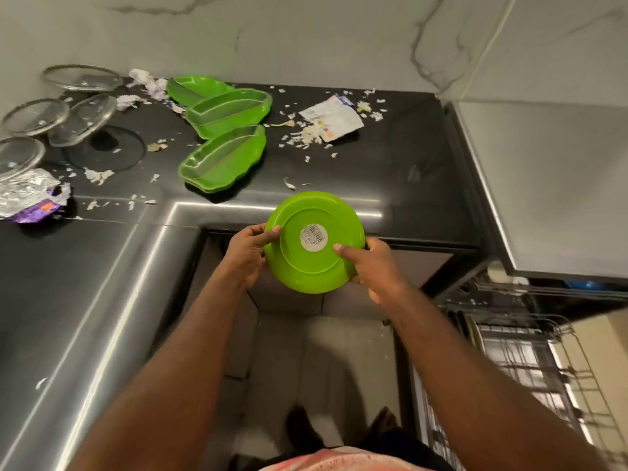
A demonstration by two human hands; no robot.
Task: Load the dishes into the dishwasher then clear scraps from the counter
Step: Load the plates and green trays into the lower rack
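Note:
I hold a round green plate (314, 263) with both hands in front of the counter's inner corner, its underside with a barcode sticker facing me. My left hand (246, 254) grips its left rim. My right hand (372, 266) grips the right rim, thumb lying across the underside. On the black counter (390, 164) lie green leaf-shaped dishes (224, 158), with two more (231, 107) behind. Several glass plates (81, 119) lie at the far left. The dishwasher's wire rack (530, 355) stands pulled out at lower right.
Paper and food scraps (307, 134) lie scattered over the counter, along with a torn white wrapper (331, 117) and a crumpled foil packet (30, 198). A steel counter (68, 300) runs along the left. A marble wall rises behind.

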